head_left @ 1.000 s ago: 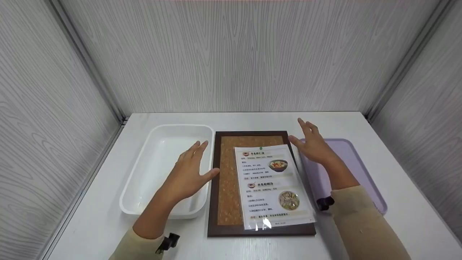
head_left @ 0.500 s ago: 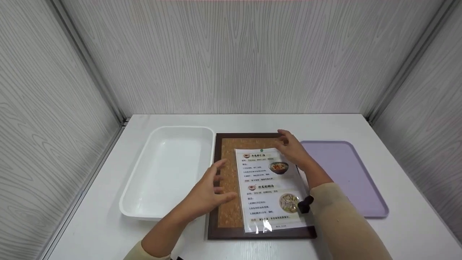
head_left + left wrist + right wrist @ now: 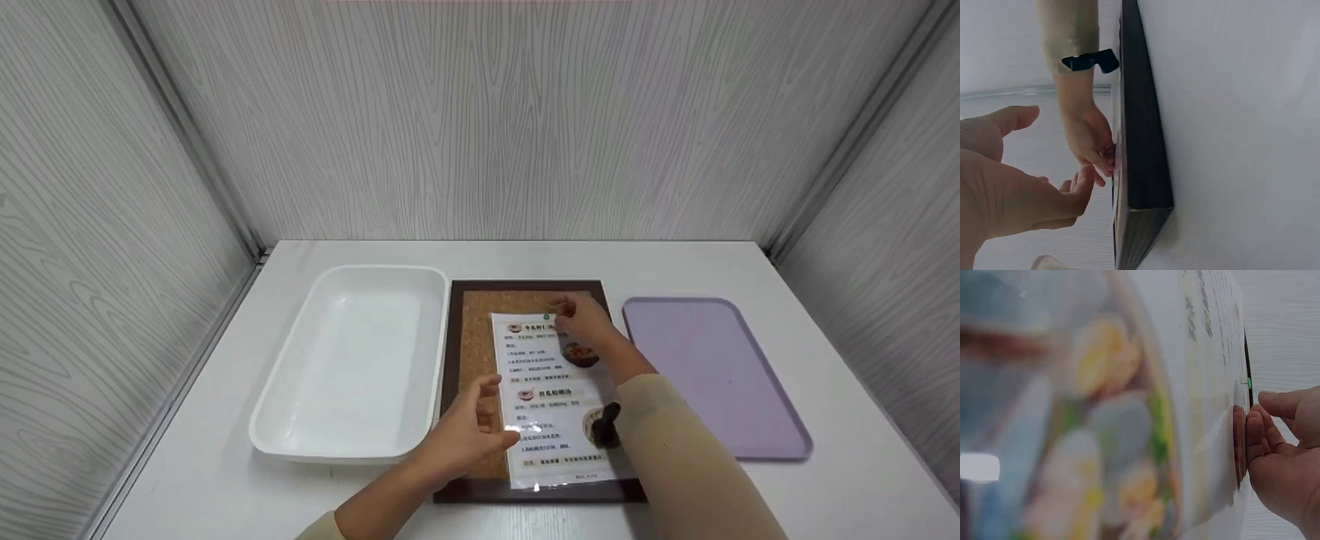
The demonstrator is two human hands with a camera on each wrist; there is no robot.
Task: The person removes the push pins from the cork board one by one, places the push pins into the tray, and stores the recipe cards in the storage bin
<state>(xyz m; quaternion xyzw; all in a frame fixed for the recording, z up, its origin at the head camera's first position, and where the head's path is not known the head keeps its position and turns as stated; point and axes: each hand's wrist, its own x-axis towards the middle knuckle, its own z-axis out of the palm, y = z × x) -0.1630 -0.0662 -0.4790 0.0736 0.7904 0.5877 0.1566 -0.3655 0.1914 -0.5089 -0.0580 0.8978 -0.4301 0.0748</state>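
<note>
A laminated recipe sheet with printed text and two food pictures lies on a framed cork board. At the sheet's top edge sits a small green pushpin. My right hand is at the top right of the sheet, its fingers against or just over the surface beside the pushpin. The right wrist view shows a gap between thumb and fingers, and the pushpin lies outside it. My left hand hovers over the board's lower left, near the sheet's left edge, fingers loosely bent and holding nothing.
A white deep tray stands to the left of the board. To the right lies a flat purple tray. Both rest on a white table, enclosed by grey wood-grain panels at the back and sides.
My right hand has moved left from over the purple tray to the sheet's top edge. My left hand has shifted right and nearer me, from over the white tray to the board.
</note>
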